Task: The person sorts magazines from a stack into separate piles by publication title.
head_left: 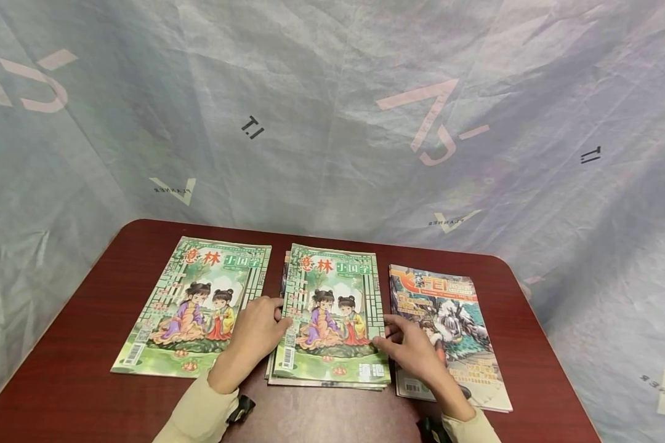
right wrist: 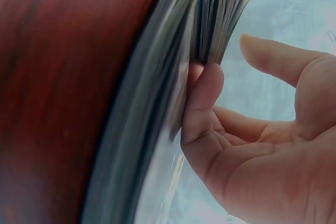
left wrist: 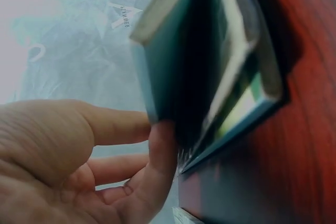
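Observation:
In the head view, a green-covered magazine (head_left: 327, 289) showing two cartoon children lies on other magazines (head_left: 360, 386) in the middle of the table. My left hand (head_left: 257, 329) pinches its left edge; in the left wrist view the thumb meets the spine and a finger tucks underneath, with a gap below the raised magazine (left wrist: 163, 51). At the opposite edge is my right hand (head_left: 412, 351). The right wrist view has a fingertip touching the bottom of the page edges (right wrist: 215, 19), while the thumb stands apart from them. Lower magazines (right wrist: 142, 119) lie beside those fingers.
To the left lies another magazine (head_left: 183, 301) with the same green cover. A pile topped by an orange-titled magazine (head_left: 465, 326) sits on the right, partly under my right forearm. Behind the dark red table (head_left: 88, 307) hangs a grey printed cloth (head_left: 321, 123).

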`<state>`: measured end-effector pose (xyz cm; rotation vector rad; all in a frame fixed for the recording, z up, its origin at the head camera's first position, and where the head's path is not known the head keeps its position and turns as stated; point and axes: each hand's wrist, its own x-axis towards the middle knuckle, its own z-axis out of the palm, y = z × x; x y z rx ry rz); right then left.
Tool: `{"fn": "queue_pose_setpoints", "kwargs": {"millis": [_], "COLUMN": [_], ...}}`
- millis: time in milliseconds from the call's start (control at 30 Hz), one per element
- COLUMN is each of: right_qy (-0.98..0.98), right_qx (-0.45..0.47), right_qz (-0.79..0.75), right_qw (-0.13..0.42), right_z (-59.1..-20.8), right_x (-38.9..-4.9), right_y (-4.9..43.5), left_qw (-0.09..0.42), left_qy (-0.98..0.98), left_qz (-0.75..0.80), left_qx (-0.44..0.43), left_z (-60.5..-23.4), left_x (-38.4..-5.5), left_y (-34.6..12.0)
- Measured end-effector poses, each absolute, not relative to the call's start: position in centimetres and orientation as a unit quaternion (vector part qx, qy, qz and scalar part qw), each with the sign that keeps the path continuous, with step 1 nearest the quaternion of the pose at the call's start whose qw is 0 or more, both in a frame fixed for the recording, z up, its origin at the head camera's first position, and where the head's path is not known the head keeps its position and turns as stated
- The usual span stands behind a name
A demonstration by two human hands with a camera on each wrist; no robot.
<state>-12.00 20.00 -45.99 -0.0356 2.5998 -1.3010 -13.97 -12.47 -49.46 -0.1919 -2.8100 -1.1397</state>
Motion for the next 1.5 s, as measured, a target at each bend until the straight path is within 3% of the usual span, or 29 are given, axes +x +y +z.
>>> {"fn": "queue_pose_setpoints", "kwargs": {"millis": [167,467,967,1500], "right_qy": [0.887,0.865,0.824,0.808], "right_qx": [-0.007,-0.001,0.01,-0.013], "right_qz": [-0.45,-0.493,-0.551,-0.579], "right_qw": [0.099,0.098,0.132,0.106], "right_z": [-45.9,-45.8,-45.9,-45.2], "right_x": [-12.0,-12.1,-12.2,-11.9], "right_y": [20.0,20.3,20.6,19.9], "left_qw": [0.052,0.008,-0.04,-0.063], "left_qy": [-0.92,-0.912,-0.896,-0.895], "left_qz": [-0.384,-0.406,-0.442,-0.442], "left_qx": [-0.062,-0.053,-0.019,-0.015], "left_z": [-51.2,-46.8,-46.8,-46.0], "left_x": [-14.7,-13.2,-13.2,-13.5], "left_y": [-12.6,-11.8,-12.0,-12.9]}}
